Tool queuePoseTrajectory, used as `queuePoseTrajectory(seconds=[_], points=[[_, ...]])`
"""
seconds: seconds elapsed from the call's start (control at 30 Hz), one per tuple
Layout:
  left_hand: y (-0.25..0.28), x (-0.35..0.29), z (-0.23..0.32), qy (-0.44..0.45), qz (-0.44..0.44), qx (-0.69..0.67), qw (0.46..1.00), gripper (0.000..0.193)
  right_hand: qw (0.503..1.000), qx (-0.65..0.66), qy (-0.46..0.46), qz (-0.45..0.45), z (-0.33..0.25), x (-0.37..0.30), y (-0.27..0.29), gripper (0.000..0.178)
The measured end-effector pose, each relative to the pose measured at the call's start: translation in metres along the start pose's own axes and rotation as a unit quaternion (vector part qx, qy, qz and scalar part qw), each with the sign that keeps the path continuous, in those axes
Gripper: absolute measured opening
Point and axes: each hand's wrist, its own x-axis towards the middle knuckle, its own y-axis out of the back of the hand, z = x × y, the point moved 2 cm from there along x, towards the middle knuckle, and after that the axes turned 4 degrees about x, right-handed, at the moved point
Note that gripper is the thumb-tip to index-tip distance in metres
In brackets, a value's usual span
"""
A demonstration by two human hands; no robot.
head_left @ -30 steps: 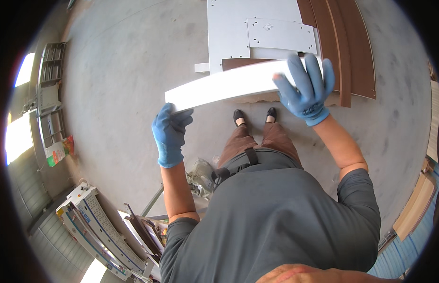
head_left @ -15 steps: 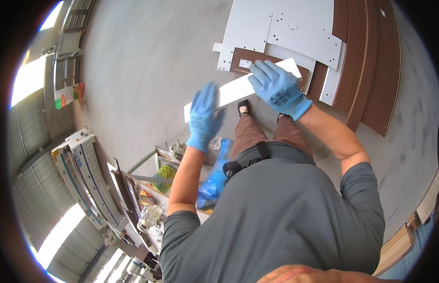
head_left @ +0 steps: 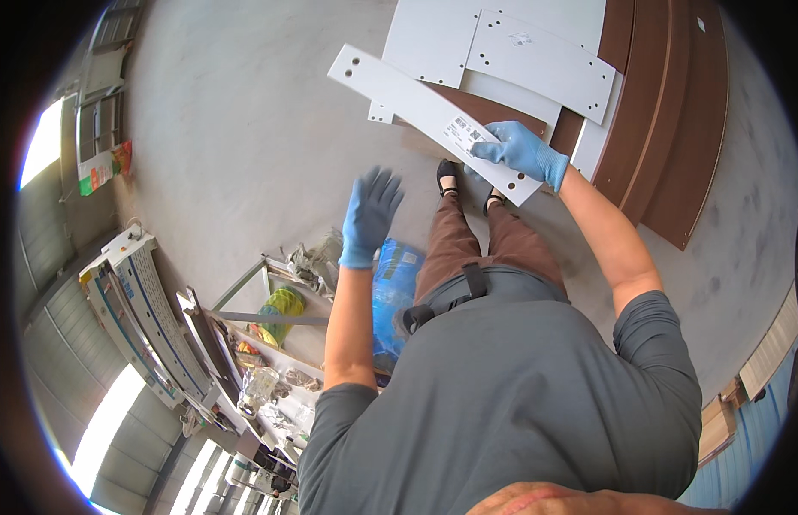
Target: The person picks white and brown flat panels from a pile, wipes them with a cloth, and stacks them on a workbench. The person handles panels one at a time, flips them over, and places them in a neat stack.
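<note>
Gripping one white strip with my right hand, I keep the thumb on its face beside a single label; a bit of blue glove shows below its near edge. I count two holes at each end of the strip, which slants away to my left, held over the near left corner of the board stack. My left hand, gloved in blue too, is loose: fingers stretched and slightly spread, holding nothing, well apart from the strip. Its forearm points almost straight ahead from my grey shirt, while the right forearm angles inward.

Between my left forearm and my brown trousers lies one blue bag; left of that forearm, one yellow-green bundle sits by a metal bar. My two black shoes are just off the stack's near edge.

On the stack, the strip and my right hand partly hide one short brown board at the near edge. One smaller white panel overlaps the large white panel, and several long brown boards run along the right edge. Grey floor spreads left, toward one metal rack.
</note>
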Motion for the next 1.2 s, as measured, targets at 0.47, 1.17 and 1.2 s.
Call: queuePoseTrajectory(seconds=[0.47,1.17,1.2], points=[[-0.102,0.152,-0.111,0.124,0.147,-0.001,0.981,0.044,0.899,-0.425,0.000,0.108,0.079,0.004,0.030,0.084],[-0.021,0.117,-0.179,0.242,0.197,0.298,0.902,0.039,0.825,-0.482,0.030,0.293,0.228,0.063,0.173,0.064],[-0.021,0.117,-0.181,0.241,0.207,0.294,0.901,0.040,0.822,-0.491,0.033,0.288,0.228,0.064,0.174,0.066]])
